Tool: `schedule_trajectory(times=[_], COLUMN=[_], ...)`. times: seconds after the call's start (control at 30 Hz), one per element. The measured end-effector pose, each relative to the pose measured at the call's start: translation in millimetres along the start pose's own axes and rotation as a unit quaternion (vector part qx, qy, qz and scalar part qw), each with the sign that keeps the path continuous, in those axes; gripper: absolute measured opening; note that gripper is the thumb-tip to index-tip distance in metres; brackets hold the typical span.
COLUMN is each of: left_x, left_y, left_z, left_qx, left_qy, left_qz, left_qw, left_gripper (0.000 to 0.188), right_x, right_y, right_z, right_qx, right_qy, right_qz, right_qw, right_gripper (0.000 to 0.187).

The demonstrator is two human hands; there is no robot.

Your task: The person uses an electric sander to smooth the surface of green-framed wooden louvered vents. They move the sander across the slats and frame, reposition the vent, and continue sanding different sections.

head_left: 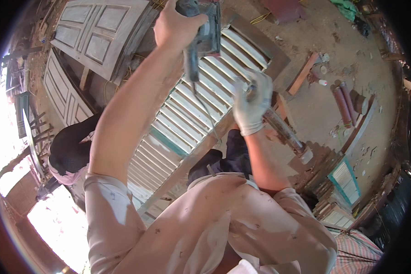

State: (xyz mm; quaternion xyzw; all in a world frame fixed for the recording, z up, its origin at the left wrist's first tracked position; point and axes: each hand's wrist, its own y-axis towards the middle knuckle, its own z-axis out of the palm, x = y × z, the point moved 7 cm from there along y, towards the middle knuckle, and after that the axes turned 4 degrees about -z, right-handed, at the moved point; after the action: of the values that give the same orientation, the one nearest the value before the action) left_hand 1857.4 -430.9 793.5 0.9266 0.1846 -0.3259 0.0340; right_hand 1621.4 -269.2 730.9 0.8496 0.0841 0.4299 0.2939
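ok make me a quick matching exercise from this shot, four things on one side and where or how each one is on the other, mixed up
Things:
1. left hand
2. right hand
3. louvred shutter
4. panelled door

Place or state:
A. lies flat under both hands, whitish slats
B. bare, gripping a grey power tool
C. lies at the upper left, beyond the shutter
D. in a white glove, closed on a thin tool

Pairs: 1-B, 2-D, 3-A, 4-C
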Motion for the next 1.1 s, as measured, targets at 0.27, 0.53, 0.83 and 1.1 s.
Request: schedule_trajectory(times=[0.27,0.53,0.83,1.1], left_x=[-40.2,172.9,333.9,292.9], left_y=[-108.0,-119.8,-112.5,-77.9], left_z=[44.6,119.2,53.9,77.2], left_qx=[0.013,0.112,0.118,0.221], left_qy=[-0.270,0.173,0.001,0.023], left_qz=[-0.154,0.055,-0.140,-0.171], left_qw=[0.950,0.977,0.983,0.960], left_gripper=[0.087,0.080,0.064,0.066], right_x=[-11.8,-156.8,-210.4,-191.9], right_y=[37.8,44.3,87.3,115.4], right_z=[23.2,-55.8,-44.0,25.8], right_qx=[0.175,0.222,0.369,0.395], right_qy=[-0.110,-0.205,-0.137,-0.092], right_qz=[0.120,0.211,0.276,0.245], right_qw=[0.971,0.930,0.877,0.880], right_gripper=[0.094,0.076,0.049,0.043])
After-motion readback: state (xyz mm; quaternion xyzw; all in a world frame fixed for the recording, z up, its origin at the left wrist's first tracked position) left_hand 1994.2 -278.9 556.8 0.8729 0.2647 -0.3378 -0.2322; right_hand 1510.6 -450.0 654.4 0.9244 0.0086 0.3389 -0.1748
